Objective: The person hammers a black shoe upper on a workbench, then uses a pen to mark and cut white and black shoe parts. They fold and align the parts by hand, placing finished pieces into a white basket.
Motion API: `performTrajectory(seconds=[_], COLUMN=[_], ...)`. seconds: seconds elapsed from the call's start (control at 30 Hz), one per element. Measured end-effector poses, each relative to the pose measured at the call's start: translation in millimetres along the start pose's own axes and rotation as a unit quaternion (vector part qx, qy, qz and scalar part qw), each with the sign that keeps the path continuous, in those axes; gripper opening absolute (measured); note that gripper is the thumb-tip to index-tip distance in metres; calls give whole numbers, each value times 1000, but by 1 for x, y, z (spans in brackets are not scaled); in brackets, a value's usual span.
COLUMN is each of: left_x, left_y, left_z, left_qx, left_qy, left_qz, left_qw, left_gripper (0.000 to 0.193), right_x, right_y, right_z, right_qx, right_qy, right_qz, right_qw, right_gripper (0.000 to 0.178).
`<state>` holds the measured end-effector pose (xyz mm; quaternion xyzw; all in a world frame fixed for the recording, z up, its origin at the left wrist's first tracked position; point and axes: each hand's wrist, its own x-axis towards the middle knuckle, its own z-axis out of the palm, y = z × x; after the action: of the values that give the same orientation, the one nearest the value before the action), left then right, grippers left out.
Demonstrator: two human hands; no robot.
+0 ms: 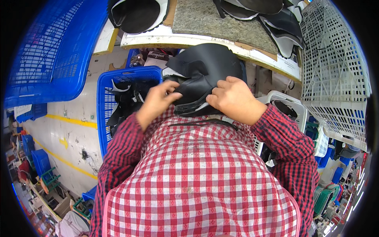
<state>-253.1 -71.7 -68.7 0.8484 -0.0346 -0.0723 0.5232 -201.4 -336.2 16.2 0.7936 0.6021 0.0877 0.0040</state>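
A black leather shoe upper (205, 65) with a pale lining lies before my waist, just in front of the workbench edge. My right hand (232, 98) is closed on its near right edge, fingers curled and thumb pressed in. Beside the upper's left opening is my left hand (158, 100), its thumb and forefinger bent with a gap between them. No object shows in that gap. Folded flaps and a strip of white lining show near the left fingertips. The underside of the upper is hidden.
Across the front runs a workbench with a stone slab (221, 25); more black uppers (138, 15) lie on it. A blue crate (103, 106) with black pieces stands at my left, a white basket (302, 108) at my right. Larger blue (43, 51) and white (335, 71) crates flank the bench.
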Motion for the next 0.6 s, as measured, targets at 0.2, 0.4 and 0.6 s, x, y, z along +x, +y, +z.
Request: performTrajectory(seconds=[0.2, 0.4, 0.6], left_x=[47, 54, 45], left_y=[34, 19, 16], left_z=[0, 28, 23], left_qx=[-15, -132, -306], left_qy=[-162, -158, -117], left_qz=[175, -22, -93], left_qw=[971, 978, 940], left_gripper=[29, 13, 21], right_x=[14, -8, -21], right_y=[8, 33, 32], right_z=[21, 48, 75], right_qx=[10, 606, 766], right_qy=[31, -16, 62], right_qz=[31, 340, 358], right_qw=[999, 719, 530], right_gripper=[8, 23, 26])
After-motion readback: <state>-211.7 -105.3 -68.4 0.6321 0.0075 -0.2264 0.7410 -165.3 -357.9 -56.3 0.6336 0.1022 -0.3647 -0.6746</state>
